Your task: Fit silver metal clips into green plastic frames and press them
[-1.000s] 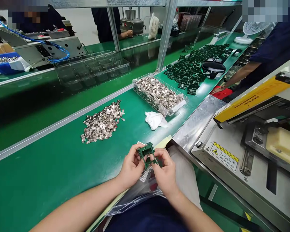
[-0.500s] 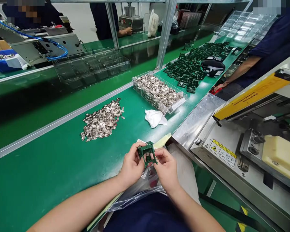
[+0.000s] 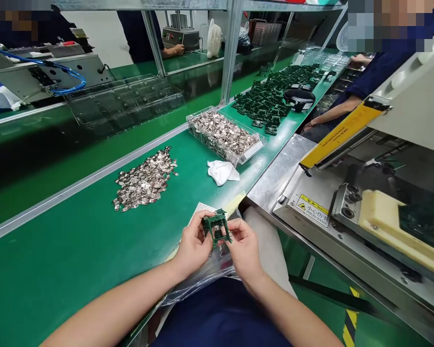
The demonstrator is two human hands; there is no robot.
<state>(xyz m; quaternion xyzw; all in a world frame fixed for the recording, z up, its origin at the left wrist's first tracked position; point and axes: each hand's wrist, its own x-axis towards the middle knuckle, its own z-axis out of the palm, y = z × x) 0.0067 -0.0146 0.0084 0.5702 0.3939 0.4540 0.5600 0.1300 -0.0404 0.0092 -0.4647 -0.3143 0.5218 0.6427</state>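
Observation:
Between my two hands, above my lap at the bench's near edge, is a dark green plastic frame (image 3: pixel 218 218) with a square opening. My left hand (image 3: pixel 193 246) is closed on its left side, thumb toward the front. At the right side, the fingers of my right hand (image 3: pixel 245 246) pinch the same frame. Whether a small metal piece sits in the opening is hard to make out. Ahead on the green bench lies a loose pile of small silvery metal pieces (image 3: pixel 142 180). A clear plastic box (image 3: pixel 240 156) full of similar pieces stands farther right.
A crumpled white cloth (image 3: pixel 222 172) lies before the box. Many green frames (image 3: pixel 267 101) and a black round object (image 3: pixel 299 99) cover the far bench. At right stands a machine with a warning label (image 3: pixel 314 210). A co-worker's arm (image 3: pixel 334 113) reaches in beyond it.
My view has swung slightly right, so the scene sits farther left. Both hands still hold the green frame, turned a little. The co-worker at right has shifted, with a raised hand now showing.

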